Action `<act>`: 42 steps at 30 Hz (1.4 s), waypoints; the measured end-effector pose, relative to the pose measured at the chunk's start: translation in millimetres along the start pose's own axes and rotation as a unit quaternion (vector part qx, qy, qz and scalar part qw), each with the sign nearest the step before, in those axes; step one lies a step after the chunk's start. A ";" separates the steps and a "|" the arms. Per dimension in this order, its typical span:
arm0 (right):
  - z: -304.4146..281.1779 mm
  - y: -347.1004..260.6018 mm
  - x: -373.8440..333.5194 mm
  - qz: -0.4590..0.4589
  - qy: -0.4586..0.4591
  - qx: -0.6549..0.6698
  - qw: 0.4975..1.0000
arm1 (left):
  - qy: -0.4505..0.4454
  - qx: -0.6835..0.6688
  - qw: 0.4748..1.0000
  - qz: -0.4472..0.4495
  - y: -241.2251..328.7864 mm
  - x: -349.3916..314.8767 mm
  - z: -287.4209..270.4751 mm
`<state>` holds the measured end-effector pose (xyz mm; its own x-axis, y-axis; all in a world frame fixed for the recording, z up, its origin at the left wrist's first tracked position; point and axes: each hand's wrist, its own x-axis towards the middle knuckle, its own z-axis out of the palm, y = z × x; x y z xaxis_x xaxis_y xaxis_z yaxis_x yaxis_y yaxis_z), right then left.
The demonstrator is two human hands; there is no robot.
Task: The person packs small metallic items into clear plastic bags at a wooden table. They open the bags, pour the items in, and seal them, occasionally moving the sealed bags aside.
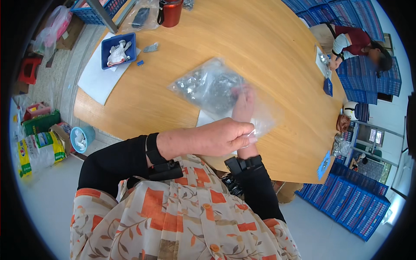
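Left to right from my end: blue bin [105, 56] with white gloves [118, 54] sits well apart on the worktop [281, 65], low risk. Clear bag [208, 84] lies mid-worktop, partly over a white sheet [208, 118], small shiny pieces pooled mostly toward its left; film looks thin, so a hard tug or a sharp edge could split it. Left hand [232, 136] closed, thumb pinching the bag's near-right edge; if that pinch slips, I'd expect the film to sag and pieces to spill. Right hand [245, 102] shows through the film, apparently inside, fingers part curled; can't tell if it has hold of any pieces. Its forearm crosses behind the left hand: pull out fast and the black wrist unit [243, 164] could snag the film.
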<state>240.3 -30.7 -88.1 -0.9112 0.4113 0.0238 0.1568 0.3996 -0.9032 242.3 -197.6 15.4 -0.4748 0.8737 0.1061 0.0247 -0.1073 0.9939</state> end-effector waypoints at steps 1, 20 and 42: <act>-0.4 0.2 0.6 0.012 -0.007 0.038 0.999 | -0.003 -0.002 1.000 -0.005 -1.2 0.6 0.0; -99.3 -75.1 -33.4 0.034 -0.045 -0.108 0.993 | 0.164 0.010 0.982 -0.091 58.4 -2.8 -91.1; -170.7 -0.8 -27.4 0.195 -0.337 -0.004 0.921 | -0.276 -0.030 0.928 -0.248 -26.3 -15.1 -5.2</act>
<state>330.2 97.6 -14.9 -0.8146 -0.0767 -0.5749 0.5218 0.3359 -0.7842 244.3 -210.4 -12.5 0.1085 0.9310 -0.3486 -0.1340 0.3611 0.9228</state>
